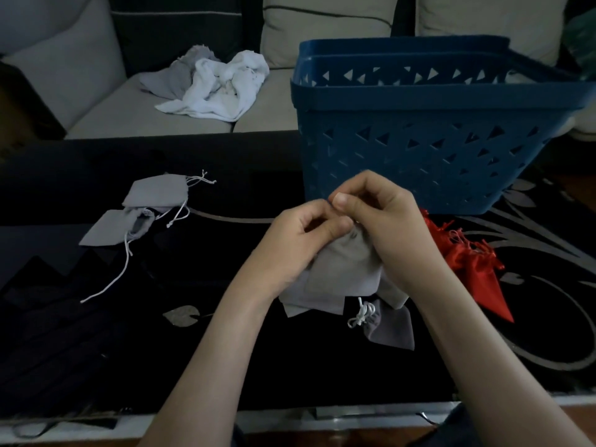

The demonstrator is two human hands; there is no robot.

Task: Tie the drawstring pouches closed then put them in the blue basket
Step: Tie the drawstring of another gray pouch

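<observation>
A grey drawstring pouch (342,269) hangs between both hands just above the dark table. My left hand (303,237) and my right hand (377,214) pinch at its gathered neck; the cord itself is hidden by my fingers. Under them lie more grey pouches, one (383,330) with a knotted white cord. Two grey pouches (154,191) (113,227) with loose white cords lie at the left. Red satin pouches (474,262) lie to the right of my right hand. The blue basket (419,146) stands just behind my hands.
The dark table (225,350) has a pale leaf pattern and a light front edge near me. Dark fabric pieces (48,317) lie at the front left. Behind the table is a beige sofa (129,108) with crumpled white and grey cloth (213,82) on its seat.
</observation>
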